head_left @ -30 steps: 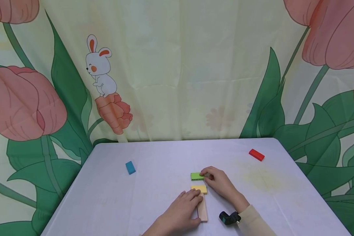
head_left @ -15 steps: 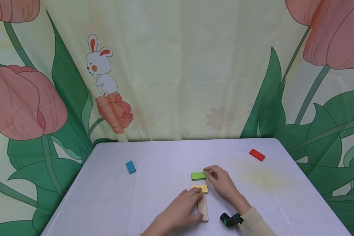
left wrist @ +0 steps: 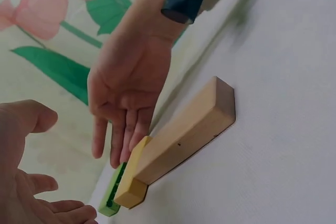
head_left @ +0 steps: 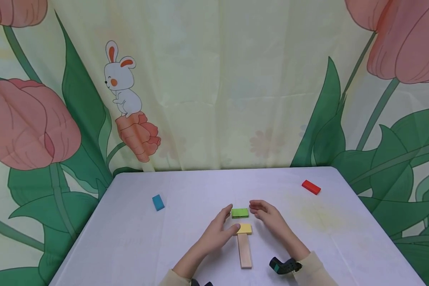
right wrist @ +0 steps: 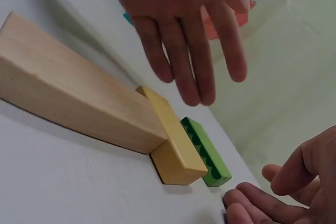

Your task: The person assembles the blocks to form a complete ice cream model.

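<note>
Counting the clock from the middle block (head_left: 245, 228) in the head view: plain yellow there. At twelve, bright green on the near-neighbour block (head_left: 240, 211), with a row of dark green scallops (right wrist: 202, 150) along one side. At six, bare pale wood on the long block (head_left: 244, 251). Between nine and ten, solid blue on the left-hand block (head_left: 158, 202); at two, solid red on the right-hand block (head_left: 311, 187). Lilac-white on the tablecloth (head_left: 107, 246), faintly yellowish at the stain (head_left: 319, 216) near three. At four, black with a teal patch on the wrist device (head_left: 284, 266), and cream on the sleeve (head_left: 316, 270). Behind, pale yellow on the curtain (head_left: 254, 51), printed with a pink tulip (head_left: 32, 123) at ten, green leaves (head_left: 84, 79), and between ten and eleven a white rabbit (head_left: 128, 99) with orange-red inner ears.
</note>
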{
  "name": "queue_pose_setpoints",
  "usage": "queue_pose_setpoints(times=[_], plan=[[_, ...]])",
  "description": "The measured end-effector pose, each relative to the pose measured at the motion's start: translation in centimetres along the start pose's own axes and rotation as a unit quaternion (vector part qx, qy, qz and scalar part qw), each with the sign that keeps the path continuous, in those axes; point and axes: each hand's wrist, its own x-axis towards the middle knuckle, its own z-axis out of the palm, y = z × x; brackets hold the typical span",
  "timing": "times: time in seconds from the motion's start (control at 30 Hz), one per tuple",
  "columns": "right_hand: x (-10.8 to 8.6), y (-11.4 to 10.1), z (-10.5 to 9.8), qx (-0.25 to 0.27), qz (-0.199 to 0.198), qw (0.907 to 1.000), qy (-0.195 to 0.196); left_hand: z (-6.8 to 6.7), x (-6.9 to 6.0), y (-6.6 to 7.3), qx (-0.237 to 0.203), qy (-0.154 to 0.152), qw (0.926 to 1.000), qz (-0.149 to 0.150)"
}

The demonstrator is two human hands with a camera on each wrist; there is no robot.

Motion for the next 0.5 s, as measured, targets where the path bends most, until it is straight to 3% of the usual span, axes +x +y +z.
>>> queue_pose_setpoints(times=[0.1,0.27,0.5], plan=[[-0.04,-0.18,-0.14,0.038,0.018,0.9989,-0.022,0.1,0.34,-0.19,-0.042,-0.006,0.999,-0.017],[-0.3,-0.67,-0.16,0.058,0.035,0.9969,-0.04,0.14,0.52,-0.42,-0.082,-0.013,0.9962,-0.027],[-0.7,-1.04,0.0,0.063,0.042,0.996,-0.047,-0.01,0.43,-0.61,-0.106,-0.037,0.9932,-0.031]])
